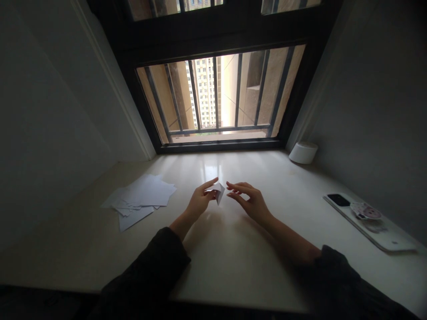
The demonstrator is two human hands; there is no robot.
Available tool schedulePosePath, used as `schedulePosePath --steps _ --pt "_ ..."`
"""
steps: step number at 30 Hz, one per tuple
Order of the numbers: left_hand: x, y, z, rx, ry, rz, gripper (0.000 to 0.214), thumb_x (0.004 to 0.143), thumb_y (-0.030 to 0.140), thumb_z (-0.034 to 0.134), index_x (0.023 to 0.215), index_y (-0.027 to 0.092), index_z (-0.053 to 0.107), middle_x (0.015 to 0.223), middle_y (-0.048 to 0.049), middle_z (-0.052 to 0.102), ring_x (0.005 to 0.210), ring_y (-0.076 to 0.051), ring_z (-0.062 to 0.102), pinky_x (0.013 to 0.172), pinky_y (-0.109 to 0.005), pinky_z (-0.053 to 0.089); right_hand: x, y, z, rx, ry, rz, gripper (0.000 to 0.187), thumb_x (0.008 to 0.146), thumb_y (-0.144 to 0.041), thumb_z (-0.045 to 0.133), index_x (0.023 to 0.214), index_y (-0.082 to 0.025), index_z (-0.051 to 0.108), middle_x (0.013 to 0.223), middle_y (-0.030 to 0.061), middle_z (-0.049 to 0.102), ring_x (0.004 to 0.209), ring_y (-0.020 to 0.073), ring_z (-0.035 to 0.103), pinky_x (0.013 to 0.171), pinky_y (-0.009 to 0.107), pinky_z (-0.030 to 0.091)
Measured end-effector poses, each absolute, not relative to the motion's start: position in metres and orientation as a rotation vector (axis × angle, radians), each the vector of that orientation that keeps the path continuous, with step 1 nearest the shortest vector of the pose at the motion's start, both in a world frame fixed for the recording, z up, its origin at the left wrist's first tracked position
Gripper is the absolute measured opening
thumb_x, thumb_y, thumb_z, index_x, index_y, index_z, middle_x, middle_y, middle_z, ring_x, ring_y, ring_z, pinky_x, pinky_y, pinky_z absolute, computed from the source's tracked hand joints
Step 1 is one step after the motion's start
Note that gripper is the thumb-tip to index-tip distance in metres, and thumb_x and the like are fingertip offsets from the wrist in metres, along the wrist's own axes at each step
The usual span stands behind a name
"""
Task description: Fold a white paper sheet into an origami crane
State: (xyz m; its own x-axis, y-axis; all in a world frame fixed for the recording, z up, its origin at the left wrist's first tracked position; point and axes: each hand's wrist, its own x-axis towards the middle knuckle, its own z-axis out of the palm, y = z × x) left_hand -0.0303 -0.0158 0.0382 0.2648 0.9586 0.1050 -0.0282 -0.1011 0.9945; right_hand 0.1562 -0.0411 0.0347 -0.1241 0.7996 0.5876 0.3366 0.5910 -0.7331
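Left hand [199,199] pinches paper [220,190], already folded to a peak; right hand [254,200], at the paper's three o'clock, empty, thumb and fingers parted. Sheets [150,189] at nine o'clock seem unfolded.

No words or nums can be read. A phone [370,223] has a tiny dark mark [395,242] near its low end, but it's too small to make out. The pinkish pic [366,210] on the phone's back is blurry too, so can't tell abt any letters on it.
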Motion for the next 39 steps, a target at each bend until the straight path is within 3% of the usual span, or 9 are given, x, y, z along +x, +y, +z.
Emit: schedulePosePath --steps 8,19,25,32,39 --pt "-0.022 -0.022 0.044 1.478 0.881 1.131 0.044 0.064 0.004 0.061 0.105 0.018 0.067 0.114 -0.0071 0.066 0.11 -0.024 0.057 0.093 -0.04 0.046 0.156 -0.04 0.031 -0.968 -1.754 0.556 0.047 0.073 -0.04 0.069 0.119 -0.029 0.059 0.089 0.0047 0.064 0.077 0.0177 0.059 0.067 0.033 0.052" --pt "-0.018 -0.023 0.034 1.665 0.829 1.144 0.038 0.075 0.023 0.065 0.112 0.016 0.064 0.107 -0.0095 0.068 0.097 -0.024 0.064 0.089 -0.04 0.05 0.159 -0.042 0.026 -1.054 -1.66 0.502 0.038 0.074 -0.04 0.067 0.109 -0.026 0.067 0.081 0.004 0.07 0.068 0.0175 0.061 0.065 0.033 0.053" --pt "-0.023 -0.029 0.043 2.042 0.865 1.092 0.039 0.081 0.022 0.058 0.12 0.024 0.058 0.115 -0.0084 0.062 0.103 -0.021 0.059 0.079 -0.032 0.054 0.159 -0.043 0.029 -1.04 -1.643 0.497 0.031 0.076 -0.036 0.065 0.106 -0.026 0.068 0.08 0.0034 0.07 0.066 0.0162 0.06 0.061 0.031 0.052" --pt "-0.023 -0.028 0.039 2.269 0.877 1.122 0.04 0.079 0.025 0.062 0.119 0.026 0.059 0.116 -0.0073 0.062 0.104 -0.021 0.058 0.09 -0.037 0.048 0.159 -0.043 0.03 -1.072 -1.631 0.485 0.027 0.076 -0.038 0.065 0.1 -0.027 0.071 0.078 0.0031 0.071 0.062 0.0154 0.059 0.057 0.03 0.05" --pt "-0.022 -0.034 0.044 2.325 1.005 1.195 0.036 0.079 0.027 0.063 0.115 0.027 0.062 0.114 -0.0045 0.065 0.103 -0.02 0.061 0.09 -0.035 0.048 0.158 -0.044 0.03 -1.123 -1.633 0.487 0.023 0.075 -0.034 0.066 0.097 -0.027 0.072 0.077 0.0025 0.07 0.062 0.0157 0.06 0.057 0.029 0.051"
